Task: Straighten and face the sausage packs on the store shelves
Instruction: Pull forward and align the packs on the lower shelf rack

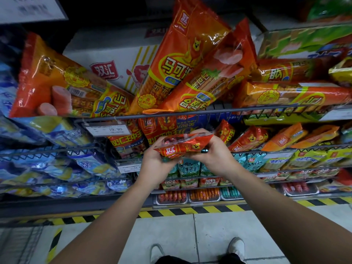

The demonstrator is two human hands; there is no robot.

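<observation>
The person holds a small red sausage pack (182, 146) in both hands, in the air in front of the second shelf and just below the wire rail (209, 111) of the top shelf. The left hand (154, 162) grips the pack's left end, fingers curled beneath it. The right hand (215, 155) grips the right end, fingers wrapped over the top edge. Above the rail, large orange packs (177, 60) lean at mixed angles against a cardboard box (114, 67). A price tag (108, 129) hangs from the rail. Blue packs (57, 164) fill the shelves on the left. Striped tape (190, 210) runs along the floor.
</observation>
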